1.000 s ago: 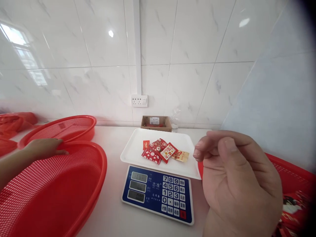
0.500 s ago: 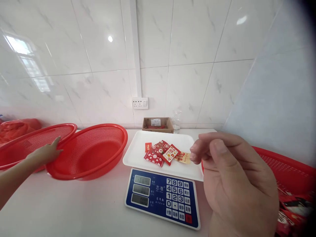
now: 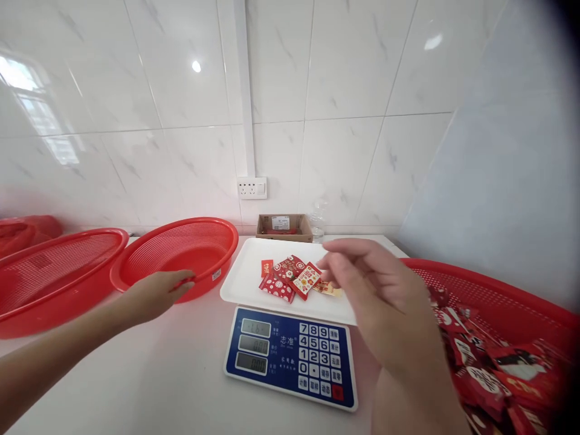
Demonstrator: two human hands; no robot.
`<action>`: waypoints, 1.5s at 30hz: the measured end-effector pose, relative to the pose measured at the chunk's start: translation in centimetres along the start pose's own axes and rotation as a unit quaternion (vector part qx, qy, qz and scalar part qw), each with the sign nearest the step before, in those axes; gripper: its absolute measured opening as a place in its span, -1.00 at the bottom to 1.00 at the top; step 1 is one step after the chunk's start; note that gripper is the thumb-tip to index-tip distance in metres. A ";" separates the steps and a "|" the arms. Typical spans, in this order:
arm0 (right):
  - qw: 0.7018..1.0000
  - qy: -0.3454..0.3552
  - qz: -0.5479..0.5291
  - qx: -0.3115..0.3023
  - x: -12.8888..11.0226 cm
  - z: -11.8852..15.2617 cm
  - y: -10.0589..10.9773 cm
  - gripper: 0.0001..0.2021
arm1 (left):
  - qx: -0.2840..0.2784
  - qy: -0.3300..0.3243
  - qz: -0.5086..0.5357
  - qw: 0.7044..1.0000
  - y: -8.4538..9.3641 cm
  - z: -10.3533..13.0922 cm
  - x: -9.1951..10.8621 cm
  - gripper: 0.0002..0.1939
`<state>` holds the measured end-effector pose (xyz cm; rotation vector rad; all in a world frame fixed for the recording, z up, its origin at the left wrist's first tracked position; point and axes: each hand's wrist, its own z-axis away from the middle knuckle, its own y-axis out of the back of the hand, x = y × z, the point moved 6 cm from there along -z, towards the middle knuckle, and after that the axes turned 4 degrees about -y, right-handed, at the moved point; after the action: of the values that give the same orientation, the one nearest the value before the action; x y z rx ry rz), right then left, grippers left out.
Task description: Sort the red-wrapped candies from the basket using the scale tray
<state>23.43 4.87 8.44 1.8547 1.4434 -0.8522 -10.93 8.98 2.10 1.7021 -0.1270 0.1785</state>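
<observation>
My left hand (image 3: 156, 294) has its fingers closed over the near rim of a red perforated plastic basket (image 3: 199, 226). Loosely curled, my right hand (image 3: 380, 290) hovers at the right side of the white tray (image 3: 244, 281) of a scale. Its thumb and forefinger are a little apart, and nothing shows between them. Several small red packets (image 3: 277, 287) with flower and dot prints lie in a pile on the tray, plus a yellowish one (image 3: 328, 289) close to my right fingertips. The scale's blue keypad panel (image 3: 290, 356) faces me.
Another red basket (image 3: 58, 302) stands at the far left, with red bags (image 3: 31, 232) behind it. At right a red basket (image 3: 453, 272) holds many red packets (image 3: 489, 374). A small cardboard box (image 3: 283, 235) sits against the tiled wall, below a socket (image 3: 252, 188).
My left hand has moved right and now grips the near rim of the middle basket, which has turned and shifted. My right hand has moved left towards the packets. The view has shifted slightly.
</observation>
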 end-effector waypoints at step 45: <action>0.963 -0.135 0.231 -0.010 9.8 -3.0 -2.2 -0.71 | -0.066 -0.285 -0.037 0.955 -5.7 -5.1 15.3 -0.52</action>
<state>23.46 13.24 2.17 1.8663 0.8010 -0.8087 4.91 15.14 0.14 1.5793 -0.4918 -0.3774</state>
